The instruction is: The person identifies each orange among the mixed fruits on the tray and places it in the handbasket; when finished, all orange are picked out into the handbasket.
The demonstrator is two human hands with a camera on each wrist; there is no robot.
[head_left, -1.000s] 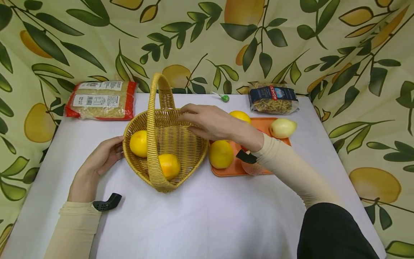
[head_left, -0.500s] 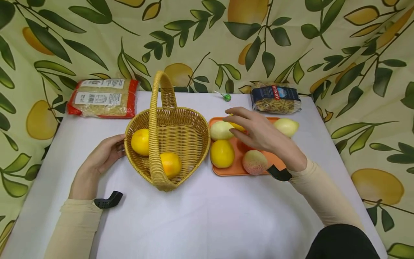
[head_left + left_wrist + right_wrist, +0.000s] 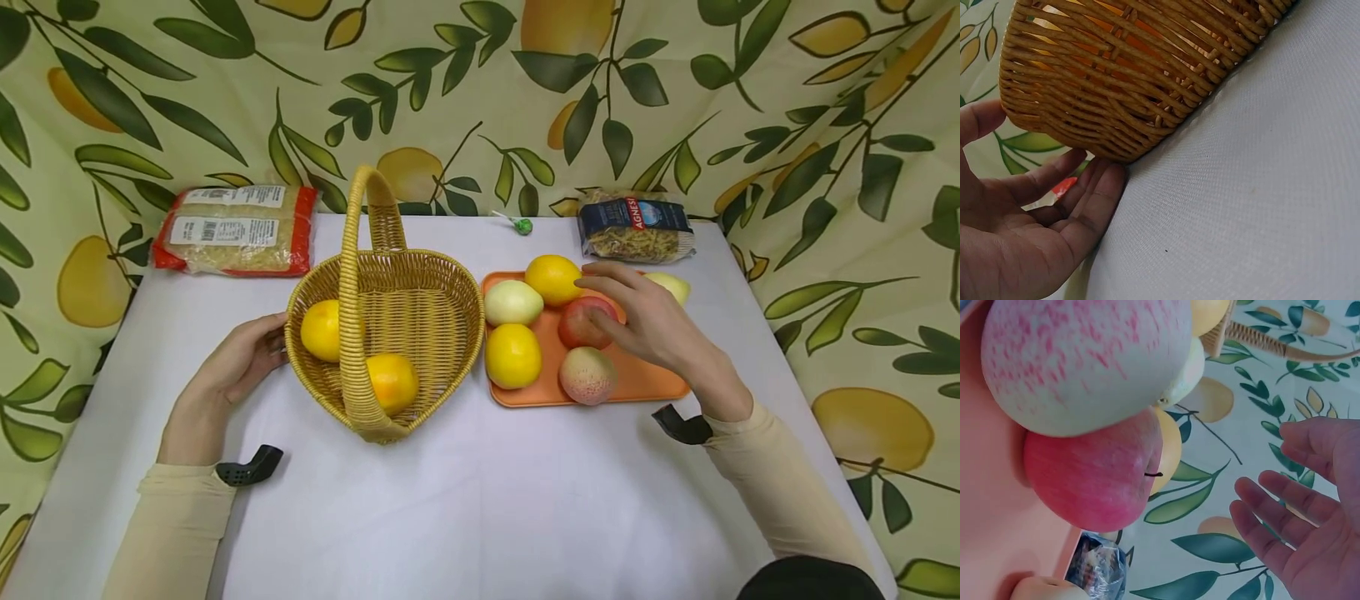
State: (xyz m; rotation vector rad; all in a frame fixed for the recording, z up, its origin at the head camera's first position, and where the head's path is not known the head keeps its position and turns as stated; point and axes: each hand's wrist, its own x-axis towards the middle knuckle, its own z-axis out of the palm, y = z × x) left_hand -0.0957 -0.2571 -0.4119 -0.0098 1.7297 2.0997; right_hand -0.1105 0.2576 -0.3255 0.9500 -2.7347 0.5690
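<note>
A heart-shaped wicker basket (image 3: 420,333) with a tall handle stands left of centre, holding two yellow-orange fruits (image 3: 393,383). My left hand (image 3: 232,367) touches its left side; in the left wrist view, thumb and fingertips rest along the lower wicker wall. Over the right part of the orange tray (image 3: 645,382), my right hand (image 3: 660,321) hovers with fingers extended and nothing held. Nearest to it is a red apple (image 3: 577,323), with a speckled peach (image 3: 587,377) in front. The right wrist view shows the apple (image 3: 1094,475) apart from the fingers.
Also on the tray are a pale green fruit (image 3: 512,302) and two yellow fruits (image 3: 513,357); another pale fruit (image 3: 672,287) is partly behind my right hand. At the back lie a red-edged bag (image 3: 232,233), a green lollipop (image 3: 522,226) and a pasta bag (image 3: 637,229).
My right hand has moved from over the basket to the right, across the tray, uncovering the apple and the other fruits. The left hand has stayed at the basket's side.
</note>
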